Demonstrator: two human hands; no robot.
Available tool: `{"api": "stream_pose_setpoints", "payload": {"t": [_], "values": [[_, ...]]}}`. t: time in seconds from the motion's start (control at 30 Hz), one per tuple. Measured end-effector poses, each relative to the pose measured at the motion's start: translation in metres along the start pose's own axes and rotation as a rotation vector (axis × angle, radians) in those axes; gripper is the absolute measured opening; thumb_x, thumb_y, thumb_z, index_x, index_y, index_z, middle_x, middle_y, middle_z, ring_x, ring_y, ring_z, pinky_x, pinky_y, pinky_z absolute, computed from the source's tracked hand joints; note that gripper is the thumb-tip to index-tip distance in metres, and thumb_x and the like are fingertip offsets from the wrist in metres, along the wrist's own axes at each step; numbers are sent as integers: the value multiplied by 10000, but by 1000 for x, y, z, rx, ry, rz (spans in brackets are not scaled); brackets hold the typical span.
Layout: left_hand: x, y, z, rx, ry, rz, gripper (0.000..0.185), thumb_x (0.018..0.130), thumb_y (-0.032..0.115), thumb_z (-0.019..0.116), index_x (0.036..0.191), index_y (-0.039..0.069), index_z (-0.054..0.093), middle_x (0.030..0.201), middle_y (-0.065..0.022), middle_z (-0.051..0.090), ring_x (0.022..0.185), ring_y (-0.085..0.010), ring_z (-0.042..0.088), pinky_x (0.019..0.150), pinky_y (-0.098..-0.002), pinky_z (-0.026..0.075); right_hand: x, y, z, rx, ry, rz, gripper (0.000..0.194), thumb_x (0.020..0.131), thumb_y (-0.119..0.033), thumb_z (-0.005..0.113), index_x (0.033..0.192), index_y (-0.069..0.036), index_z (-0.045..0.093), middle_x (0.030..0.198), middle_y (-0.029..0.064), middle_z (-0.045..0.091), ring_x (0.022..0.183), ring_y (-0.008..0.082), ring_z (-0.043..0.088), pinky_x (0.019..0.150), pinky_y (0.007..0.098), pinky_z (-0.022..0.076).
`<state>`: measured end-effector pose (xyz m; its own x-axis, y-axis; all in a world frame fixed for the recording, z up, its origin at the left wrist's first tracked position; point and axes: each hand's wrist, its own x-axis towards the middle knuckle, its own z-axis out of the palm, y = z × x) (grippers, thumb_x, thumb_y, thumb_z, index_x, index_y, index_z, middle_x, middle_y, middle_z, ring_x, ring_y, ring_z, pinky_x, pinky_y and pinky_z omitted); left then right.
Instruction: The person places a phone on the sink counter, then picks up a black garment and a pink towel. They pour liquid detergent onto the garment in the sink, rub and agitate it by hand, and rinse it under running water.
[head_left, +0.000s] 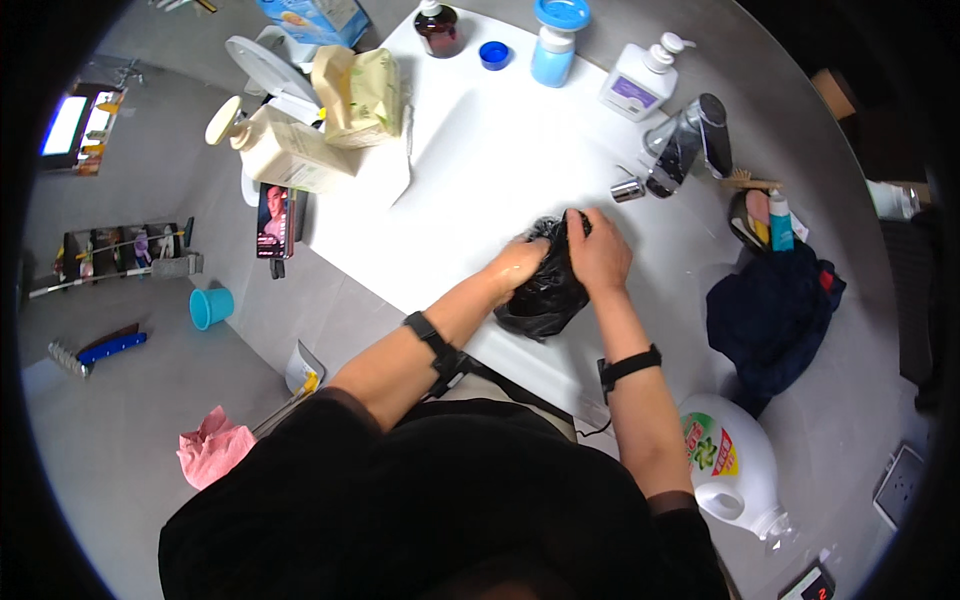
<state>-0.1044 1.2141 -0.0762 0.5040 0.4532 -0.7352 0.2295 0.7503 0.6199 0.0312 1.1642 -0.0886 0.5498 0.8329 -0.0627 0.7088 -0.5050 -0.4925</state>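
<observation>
Over a white washbasin (480, 172), both hands grip a crumpled black plastic bag (544, 300). My left hand (519, 266) looks wet and pinches the bag's left side, with some fingertips hidden in its folds. On the bag's upper right side lies my right hand (598, 251), thumb and fingers closed on the plastic. The bag hangs down below the fingers; whether anything is inside cannot be seen. A dark faucet (679, 150) stands to the upper right of the hands, beside a small metal cylinder (628, 189).
Pump bottles, including a cream one (292, 154) and a white one (637, 82), stand around the basin. A tissue pack (367, 97) is at the upper left, above a phone (275, 221). Dark cloth (772, 319) and a large white detergent bottle (735, 457) lie at the right.
</observation>
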Motion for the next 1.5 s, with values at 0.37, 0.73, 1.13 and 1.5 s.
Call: {"api": "stream_pose_setpoints", "payload": {"t": [0.37,0.73,1.13,1.5], "values": [[-19,5,-79,177,145,-87,943,829,594,630,1522,143,177,1534,-206,270,1343,-413,372,1092,-559,308,-46,120,12,196,84,51,451,795,-443,746,1120,-137,684,1212,182,593,1137,361,547,972,421,430],[30,-10,-47,-720,-365,-197,527,950,538,480,1099,58,638,1085,-176,664,1009,-322,639,929,-468,516,-88,-67,5,356,-2,-279,296,733,-238,695,1016,-151,687,1055,132,555,941,397,556,774,499,516],[-22,-2,-23,-105,48,165,392,821,122,624,1198,21,592,1122,-98,646,1037,-201,592,914,-353,466,-14,73,2,146,150,-27,368,880,-336,646,1144,-86,588,1105,147,584,1054,374,548,897,485,446],[39,-30,-54,-355,126,-70,959,843,644,597,1560,210,130,1538,-170,314,1380,-387,346,1093,-643,251,-24,15,86,555,-278,177,547,800,-263,656,1276,-20,537,1264,241,527,1118,406,549,959,458,465]]}}
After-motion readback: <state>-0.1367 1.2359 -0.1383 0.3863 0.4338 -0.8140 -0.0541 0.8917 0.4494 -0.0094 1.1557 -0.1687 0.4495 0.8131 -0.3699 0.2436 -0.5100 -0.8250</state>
